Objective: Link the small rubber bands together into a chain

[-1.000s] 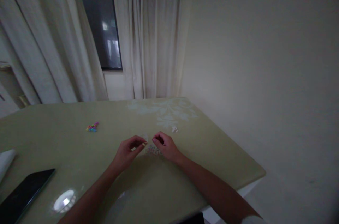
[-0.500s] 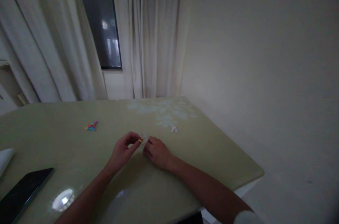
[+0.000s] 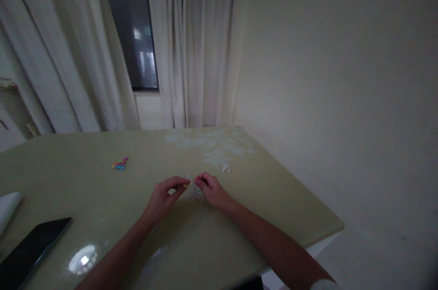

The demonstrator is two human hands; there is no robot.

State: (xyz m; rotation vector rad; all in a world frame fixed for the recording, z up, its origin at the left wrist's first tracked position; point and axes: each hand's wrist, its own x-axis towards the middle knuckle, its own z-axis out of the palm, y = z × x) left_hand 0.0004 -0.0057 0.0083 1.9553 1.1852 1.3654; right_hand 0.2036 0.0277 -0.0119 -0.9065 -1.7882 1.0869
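My left hand (image 3: 166, 195) pinches a small yellowish piece (image 3: 186, 185) between thumb and fingertips, above the middle of the table. Just to its right, my right hand (image 3: 212, 191) has its thumb and fingers pressed together; whatever it holds is too small to name. The fingertips of both hands are close, with a narrow gap between them. Under them on the tabletop lies a cluster of small pale pieces (image 3: 196, 193), partly hidden by the right hand.
On the greenish table (image 3: 280, 198), a pile of small colourful pieces (image 3: 120, 164) lies at the back left. Small white pieces (image 3: 226, 168) lie beyond my right hand. A black tablet-like device (image 3: 34, 249) and a white object (image 3: 8, 208) are at the left.
My right hand has lifted and turned, its fingers now pinched together, uncovering the pale cluster. My left hand has shifted slightly right, still pinching the yellowish piece.
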